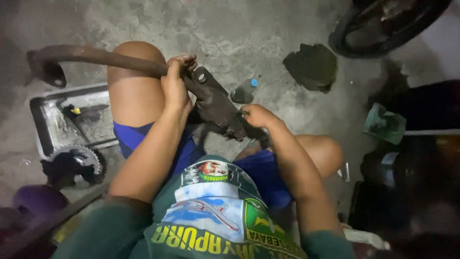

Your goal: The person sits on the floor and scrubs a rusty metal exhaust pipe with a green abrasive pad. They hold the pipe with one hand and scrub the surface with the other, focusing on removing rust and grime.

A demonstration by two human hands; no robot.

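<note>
Left hand (175, 82) clamped round rusty swingarm (143, 64) over left knee – fingers curled tight. Right hand (257, 115) at 4 o'clock, fingertips pinching swingarm's dark pivot end. Sprocket (76, 160), metal tray (45, 122) at 8 o'clock – tyre (383, 29) at 2.

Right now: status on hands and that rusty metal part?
Left hand gripping rusty frame part at its tube. Right hand on its lower end. Part across knees; tray, sprocket alongside.

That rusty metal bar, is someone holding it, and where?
Yes. The left hand grips the rusty bar around its shaft, near the bracket. The right hand pinches the bracket's lower end.
</note>
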